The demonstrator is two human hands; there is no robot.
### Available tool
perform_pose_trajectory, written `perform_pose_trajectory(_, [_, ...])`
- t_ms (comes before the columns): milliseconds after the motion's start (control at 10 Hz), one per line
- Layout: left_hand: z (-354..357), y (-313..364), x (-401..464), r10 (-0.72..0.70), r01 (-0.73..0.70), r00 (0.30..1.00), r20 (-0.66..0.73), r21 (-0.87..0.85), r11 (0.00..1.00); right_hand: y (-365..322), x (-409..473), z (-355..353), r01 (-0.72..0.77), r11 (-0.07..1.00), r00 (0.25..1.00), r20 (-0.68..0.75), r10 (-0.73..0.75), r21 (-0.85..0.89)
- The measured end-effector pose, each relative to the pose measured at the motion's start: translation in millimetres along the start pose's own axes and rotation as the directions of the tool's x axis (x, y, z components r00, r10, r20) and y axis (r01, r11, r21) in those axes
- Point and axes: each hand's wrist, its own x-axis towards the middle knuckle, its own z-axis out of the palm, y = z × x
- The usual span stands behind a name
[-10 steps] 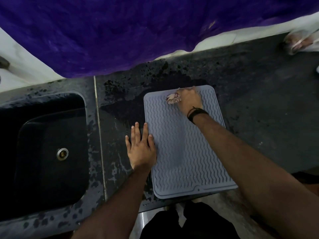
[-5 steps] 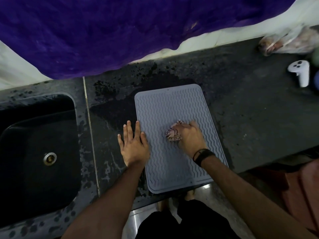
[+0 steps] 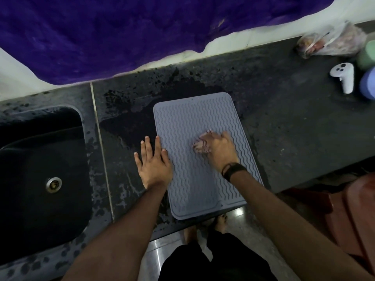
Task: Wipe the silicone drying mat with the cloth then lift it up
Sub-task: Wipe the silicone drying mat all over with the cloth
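— Head view first. Where's the mat?

— Silicone drying mat [image 3: 205, 159], grey, wavy ribs, flat on the dark countertop [image 3: 284, 138]. Near edge hanging slightly past the counter's front lip. Wet, darker patch on the stone just beyond its far-left corner.

— And the cloth?

— Cloth [image 3: 199, 144], pale and patterned, bunched up around the middle of the mat, a bit right of centre. Blurred, so no telling the pattern.

— Right hand?

— Right hand [image 3: 220, 151] on top of the cloth, fingers curled over it and gripping it down against the ribs. Dark band round the wrist. Blurred as well; exact finger positions hard to make out.

— Left?

— Left hand [image 3: 154, 165] flat, palm down, fingers straight and slightly spread. Mostly on the countertop, just beside the mat's left edge; thumb side lying over that edge. Holding nothing.

— Anything else around?

— Black sink [image 3: 40, 169] to the left, metal drain [image 3: 53, 184] in its floor, a pale seam in the counter between sink and mat. Purple fabric [image 3: 142, 33] hanging across the back wall. Far right: white controller [image 3: 344, 77], well apart from the mat, next to a green cup [image 3: 368, 57] and a blue cup [image 3: 368, 84], both cut off by the frame. Crumpled plastic bag [image 3: 330, 41] behind them, against the wall. Bare feet and dark clothing visible below the counter edge.

— Other views?

— None. Only the head camera.
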Motion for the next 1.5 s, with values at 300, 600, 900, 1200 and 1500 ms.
perform_pose_trajectory(300, [1.0,-1.1,0.1,0.006,-0.006,1.0,-0.009,-0.012,1.0,7.3,-44.1,-2.5,0.062,0.994,0.998,-0.004,-0.063,-0.093])
perform_pose_trajectory(600, [2.9,-2.0,0.2,0.008,-0.008,1.0,-0.019,0.001,1.0,-3.4,22.7,0.4,-0.005,0.997,1.0,-0.008,0.005,-0.079])
perform_pose_trajectory(900, [5.1,-2.0,-0.5,0.002,-0.002,1.0,-0.031,0.012,1.0,15.7,-136.9,11.4,0.043,0.997,0.997,0.059,-0.039,-0.066])
perform_pose_trajectory(1200, [5.2,-1.8,-0.6,0.016,-0.015,0.999,-0.039,0.037,0.999,10.0,-168.9,9.2,0.043,0.998,0.999,-0.006,-0.043,0.039])
perform_pose_trajectory(1500, [3.1,-1.4,-1.1,0.001,0.0,1.0,-0.02,0.07,0.998,9.6,-184.3,23.5,0.08,0.996,0.997,-0.001,-0.08,0.045])
